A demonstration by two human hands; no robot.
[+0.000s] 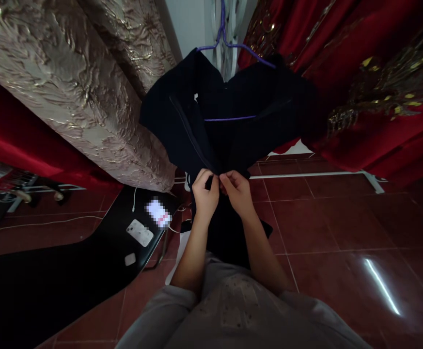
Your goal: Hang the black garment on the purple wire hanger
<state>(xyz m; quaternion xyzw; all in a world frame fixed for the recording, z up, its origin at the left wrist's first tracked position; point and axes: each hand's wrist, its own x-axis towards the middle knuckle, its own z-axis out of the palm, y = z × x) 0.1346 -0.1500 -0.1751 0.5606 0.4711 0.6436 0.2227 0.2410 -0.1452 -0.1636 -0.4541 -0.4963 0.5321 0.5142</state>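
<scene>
A dark navy collared garment (171,114) hangs in front of me from a purple hanger (220,41), its neck spread apart. My left hand (206,191) pinches the left front edge of the garment below the neck opening. Close beside it, my right hand (236,189) pinches the other front edge with thumb and fingers. The two hands almost meet at the middle of the front. Whatever small part lies between the fingertips, such as a button, is too dark to make out. The garment's lower part hangs behind my forearms.
To the left is a black bench (98,257) with a lit phone (158,213), a white phone (139,232) and a small white case (130,259). A beige textured cloth (98,82) hangs nearby. Red curtains (305,29) hang right, above a white floor bar (305,173).
</scene>
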